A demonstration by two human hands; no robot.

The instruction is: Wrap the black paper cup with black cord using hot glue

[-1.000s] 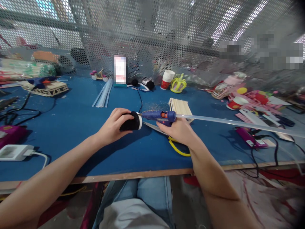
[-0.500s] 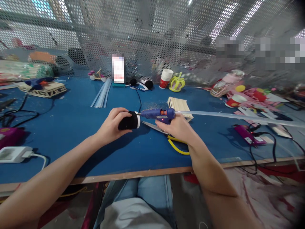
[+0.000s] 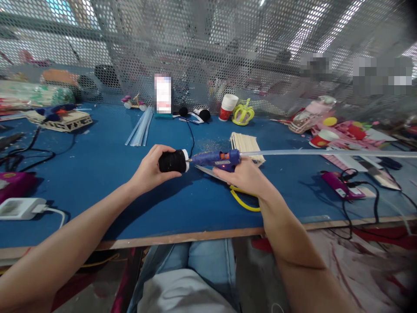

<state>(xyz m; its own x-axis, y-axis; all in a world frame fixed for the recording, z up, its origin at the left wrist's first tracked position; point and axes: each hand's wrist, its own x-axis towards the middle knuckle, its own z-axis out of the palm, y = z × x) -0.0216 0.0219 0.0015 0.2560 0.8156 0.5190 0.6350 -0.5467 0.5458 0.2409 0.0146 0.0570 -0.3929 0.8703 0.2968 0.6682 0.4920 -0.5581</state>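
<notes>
Left hand (image 3: 150, 170) grips black roll (image 3: 172, 161); right hand (image 3: 246, 177) presses glue gun (image 3: 216, 158) nozzle against it.

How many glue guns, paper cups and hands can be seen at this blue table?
Glue guns: 2, one held by the right hand, one far left.
Paper cups: 2.
Hands: 2, left hand, right hand.
Total: 6

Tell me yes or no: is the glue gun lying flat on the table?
No, the right hand holds the glue gun up, nozzle against the black roll in the left hand.
</notes>
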